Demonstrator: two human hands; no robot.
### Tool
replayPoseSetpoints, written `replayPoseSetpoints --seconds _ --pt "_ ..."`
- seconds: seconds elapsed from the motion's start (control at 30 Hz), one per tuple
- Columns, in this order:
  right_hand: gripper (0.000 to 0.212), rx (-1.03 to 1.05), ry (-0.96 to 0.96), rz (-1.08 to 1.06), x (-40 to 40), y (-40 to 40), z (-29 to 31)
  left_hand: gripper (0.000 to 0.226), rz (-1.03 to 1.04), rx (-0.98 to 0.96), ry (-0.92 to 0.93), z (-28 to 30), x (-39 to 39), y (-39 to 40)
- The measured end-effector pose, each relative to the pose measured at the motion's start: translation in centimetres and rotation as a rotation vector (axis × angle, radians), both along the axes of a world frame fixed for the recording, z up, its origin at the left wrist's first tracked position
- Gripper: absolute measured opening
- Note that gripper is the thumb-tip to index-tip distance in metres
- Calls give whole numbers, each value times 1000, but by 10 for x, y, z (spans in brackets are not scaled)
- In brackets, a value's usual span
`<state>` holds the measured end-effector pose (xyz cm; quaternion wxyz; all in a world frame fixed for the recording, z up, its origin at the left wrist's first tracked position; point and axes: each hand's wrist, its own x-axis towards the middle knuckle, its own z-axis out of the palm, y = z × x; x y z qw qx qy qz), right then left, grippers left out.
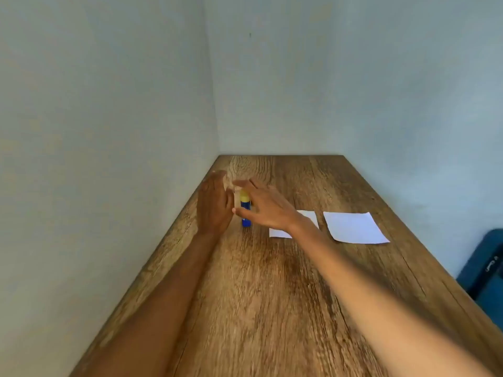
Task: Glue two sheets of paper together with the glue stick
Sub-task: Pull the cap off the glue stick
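Two bare forearms are stretching out over a worktop [272, 295] of coarse, streaky wood grain. Farther on, two flat white paper squares, the right sheet [355, 227] and the left sheet [280, 233], are lying apart. The right hand [265, 206], fingers straight and spread, is reaching around the upright cylindrical glue stick [245, 210], blue-bodied, yellow-capped; contact is blurred. The left hand [213, 204] is hovering flat-fingered just beside it, holding nothing.

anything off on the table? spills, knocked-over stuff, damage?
Nothing stands out. The glue stick stands upright between the left hand and right hand; both paper sheets lie flat on the table, apart.
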<state>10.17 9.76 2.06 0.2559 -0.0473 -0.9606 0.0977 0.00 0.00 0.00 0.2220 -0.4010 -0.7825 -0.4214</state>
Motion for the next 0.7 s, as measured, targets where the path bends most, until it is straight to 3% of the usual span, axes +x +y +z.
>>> replayPoseSetpoints --seconds 0.13,0.37,0.7 --pt "39 -160 109 22 6 -14 -13 38 -22 0 59 -3 12 -8" --pt "45 -460 406 -102 29 -34 -11 34 -179 137 -120 -6 34 -26" --pt "25 -621 491 -83 24 -30 7 28 -473 217 -285 3 39 -18"
